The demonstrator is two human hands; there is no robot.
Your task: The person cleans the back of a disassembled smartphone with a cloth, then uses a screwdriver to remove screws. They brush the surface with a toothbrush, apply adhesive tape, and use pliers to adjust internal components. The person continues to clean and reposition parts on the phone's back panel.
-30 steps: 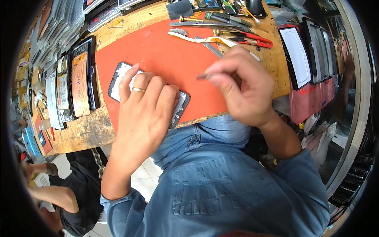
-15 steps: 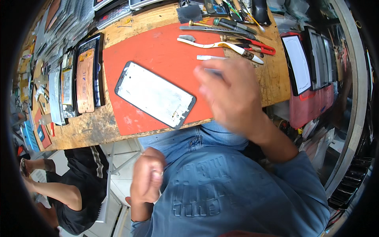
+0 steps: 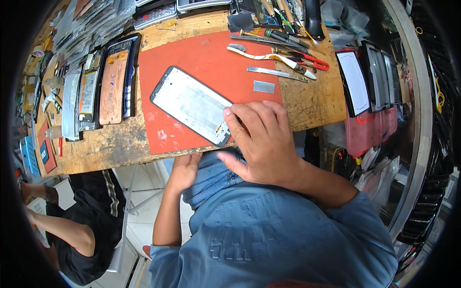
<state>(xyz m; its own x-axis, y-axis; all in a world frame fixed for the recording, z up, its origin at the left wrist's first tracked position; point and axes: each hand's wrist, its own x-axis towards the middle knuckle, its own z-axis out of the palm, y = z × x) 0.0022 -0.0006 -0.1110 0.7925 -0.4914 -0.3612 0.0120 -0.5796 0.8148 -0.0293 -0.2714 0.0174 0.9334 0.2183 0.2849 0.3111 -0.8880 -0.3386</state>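
Note:
A phone frame (image 3: 192,103) with a pale silvery face and a dark rim lies slantwise on the red mat (image 3: 201,53). My right hand (image 3: 264,139) is over its near right corner, fingers spread and holding nothing. Its index fingertip meets the frame's right edge, while the thumb stands apart below. My left hand (image 3: 184,173) is at the table's front edge, below the frame; its fingers look extended, though their tips are partly hidden. Beyond my right hand lie a small grey metal blade (image 3: 263,87) and a long thin metal strip tool (image 3: 269,72).
A toothbrush (image 3: 269,56), tweezers and red-handled tools lie at the mat's far right. Opened phone parts, including a copper-coloured plate (image 3: 114,89), stand at the left. Black frames (image 3: 377,72) are stacked off the table's right side. Another person (image 3: 91,216) sits at lower left.
My right hand has moved nearer and left, onto the frame's corner, uncovering the small metal blade on the mat. My left hand has risen from my lap to the table edge and loosened from a fist.

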